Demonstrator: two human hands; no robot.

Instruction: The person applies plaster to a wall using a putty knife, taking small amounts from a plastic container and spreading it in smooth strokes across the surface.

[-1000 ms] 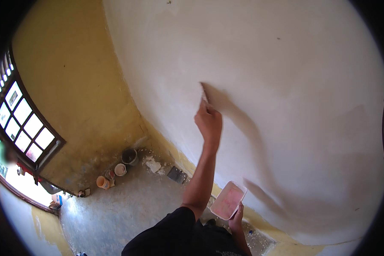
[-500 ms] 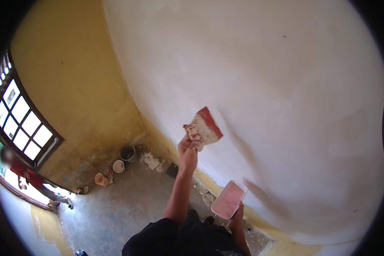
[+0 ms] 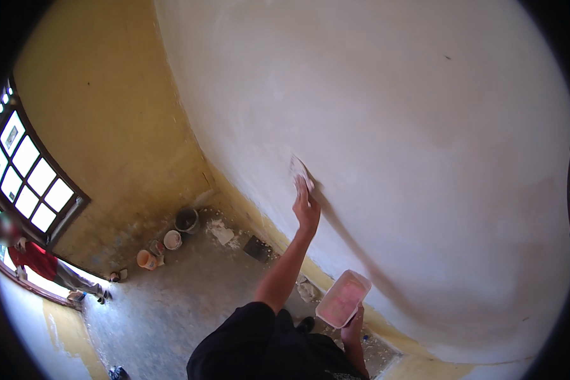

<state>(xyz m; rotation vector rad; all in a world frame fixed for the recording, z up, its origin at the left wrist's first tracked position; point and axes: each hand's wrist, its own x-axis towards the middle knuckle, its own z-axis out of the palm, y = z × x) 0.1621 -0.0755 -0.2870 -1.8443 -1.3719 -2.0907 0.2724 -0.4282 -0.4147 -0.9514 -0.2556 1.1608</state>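
Putty blade [image 3: 299,172] lies flat against the white wall [image 3: 424,158], at about mid-height of the coated area, just right of the corner where the white meets the yellow wall [image 3: 107,114]. The left hand [image 3: 306,209] is wrapped around its handle from below, arm stretched up and forward; the blade itself shows only as a pale sliver, so whether it is loaded cannot be told.

The right hand [image 3: 353,326] is held low near the body, fingers curled under the edge of a shallow rectangular tray [image 3: 342,297] with pinkish-white filler in it. Tray is level, well apart from the blade, close to the foot of the wall.

Judgement: skim-coating step in hand, a stroke being laid on the wall. The next move likely calls for firm, even pressure with the blade at a low angle, then a reload from the tray.

Surroundings: bare concrete floor [image 3: 171,304] with a dark bucket [image 3: 186,220], a small white pot [image 3: 172,239] and an orange pot [image 3: 146,259] grouped near the corner; scraps of debris beside them. A barred window [image 3: 28,183] is set in the yellow wall. Another person in a red top [image 3: 35,259] stands by the opening below it, well apart from the work
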